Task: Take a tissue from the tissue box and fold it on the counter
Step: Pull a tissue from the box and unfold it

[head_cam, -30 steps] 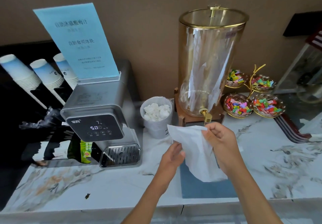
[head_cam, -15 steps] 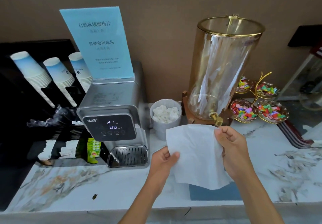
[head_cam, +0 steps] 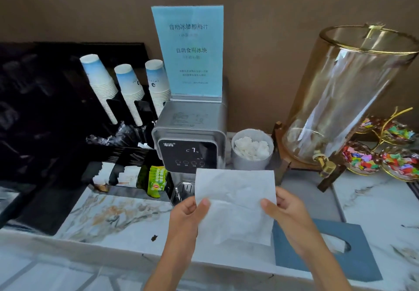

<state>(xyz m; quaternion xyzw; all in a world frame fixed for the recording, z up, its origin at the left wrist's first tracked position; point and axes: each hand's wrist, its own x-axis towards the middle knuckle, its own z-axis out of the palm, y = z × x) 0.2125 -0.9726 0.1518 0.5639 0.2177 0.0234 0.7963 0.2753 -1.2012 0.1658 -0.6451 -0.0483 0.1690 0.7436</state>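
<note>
Head view shows both hands pinching a white tissue (head_cam: 235, 202) by its side edges, left hand (head_cam: 188, 217) and right hand (head_cam: 289, 217) holding it spread flat above the marble tabletop (head_cam: 108, 218). Just right lies the blue tissue box (head_cam: 353, 259).

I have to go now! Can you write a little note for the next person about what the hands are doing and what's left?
Left hand: pinching the tissue's left edge.
Right hand: pinching its right edge.
The tissue is spread flat between both hands, above the counter.
Tissue box: blue, lying by the right forearm, another tissue showing in its slot.
Done: tissue taken out.
Left: lay it on the counter and fold it.
</note>
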